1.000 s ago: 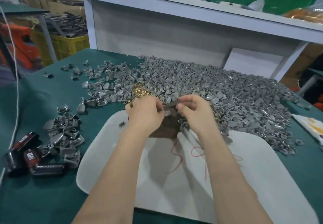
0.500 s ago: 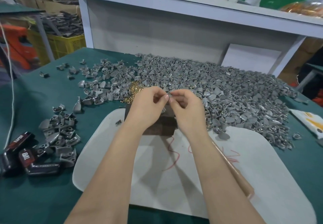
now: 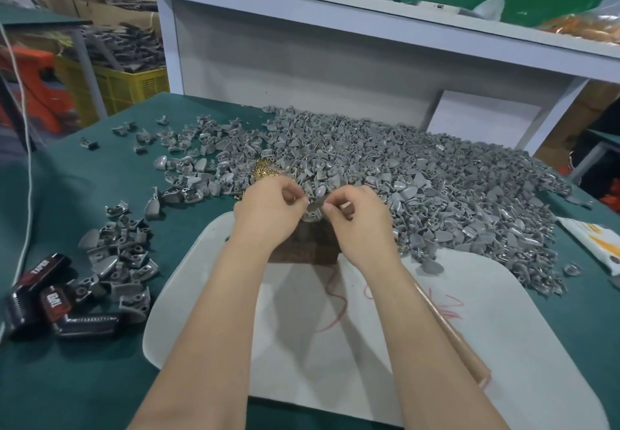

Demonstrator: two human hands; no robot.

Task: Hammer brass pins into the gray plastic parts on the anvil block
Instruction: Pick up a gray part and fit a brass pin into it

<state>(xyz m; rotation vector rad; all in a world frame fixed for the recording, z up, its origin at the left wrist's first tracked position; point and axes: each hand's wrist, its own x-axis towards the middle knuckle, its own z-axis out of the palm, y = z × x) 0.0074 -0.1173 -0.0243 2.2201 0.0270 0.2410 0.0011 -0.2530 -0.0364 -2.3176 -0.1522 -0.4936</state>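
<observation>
Both hands meet over the dark brown anvil block [image 3: 302,253], which stands at the far edge of a white mat [image 3: 369,345]. My right hand [image 3: 360,225] pinches a gray plastic part [image 3: 313,210] just above the block. My left hand [image 3: 270,210] pinches at the same part with thumb and forefinger; any brass pin in its fingertips is too small to make out. A small heap of brass pins [image 3: 265,168] lies just beyond my left hand. A wooden hammer handle [image 3: 449,325] lies on the mat under my right forearm; its head is hidden.
A big pile of gray parts [image 3: 419,178] covers the green table behind and to the right. A smaller group of gray parts [image 3: 117,252] and black-red boxes [image 3: 43,292] sit at left. A white shelf [image 3: 335,27] stands behind, a paper packet [image 3: 597,241] at right.
My hands lifted from the edge of the pile and came together over the anvil block, fingertips now closing on one gray part. The camera view shifted a little.
</observation>
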